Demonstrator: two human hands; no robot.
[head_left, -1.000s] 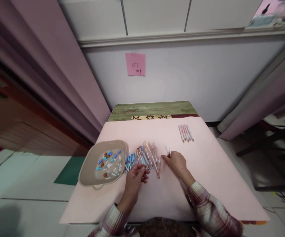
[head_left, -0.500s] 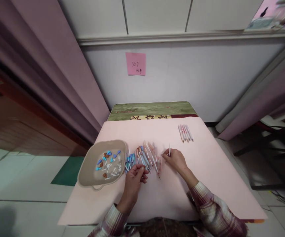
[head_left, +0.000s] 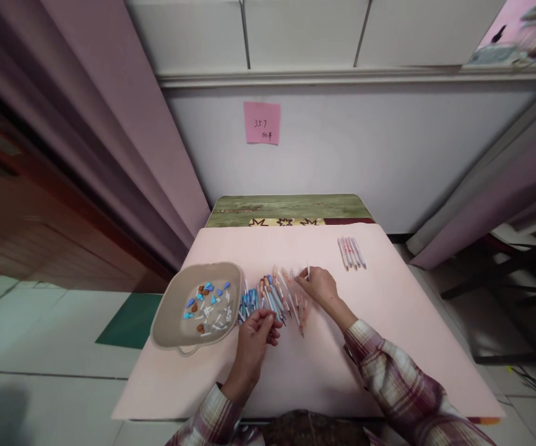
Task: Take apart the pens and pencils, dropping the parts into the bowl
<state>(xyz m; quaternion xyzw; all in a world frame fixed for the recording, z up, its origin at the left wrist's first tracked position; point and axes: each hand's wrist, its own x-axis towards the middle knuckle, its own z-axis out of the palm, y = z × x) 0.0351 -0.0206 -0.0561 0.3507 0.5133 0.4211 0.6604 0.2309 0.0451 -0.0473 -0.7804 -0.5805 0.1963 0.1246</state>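
My right hand (head_left: 320, 286) is at the top right of a loose pile of pens (head_left: 275, 297), with a thin white pen part (head_left: 308, 267) standing up between its pinched fingers. Clear and pinkish barrels lie right below those fingers. In front of the pile, my left hand (head_left: 257, 331) is held palm inward with curled fingers and the thumb against them; whatever is in it is hidden. To the left is a beige plastic basin (head_left: 166, 322), with blue and brown small pieces (head_left: 203, 290) and short white bits (head_left: 221, 319) scattered inside.
A neat row of several pens (head_left: 351, 254) lies at the back right of the pink-covered table (head_left: 389, 365). Behind the cover shows a green patterned strip (head_left: 291, 207). A pink note (head_left: 262, 122) is stuck to the wall. Curtains hang on both sides.
My right hand has moved left and away from me, over the back of the pen pile, still pinching the white part. My left hand has hardly moved. The view has shifted slightly.
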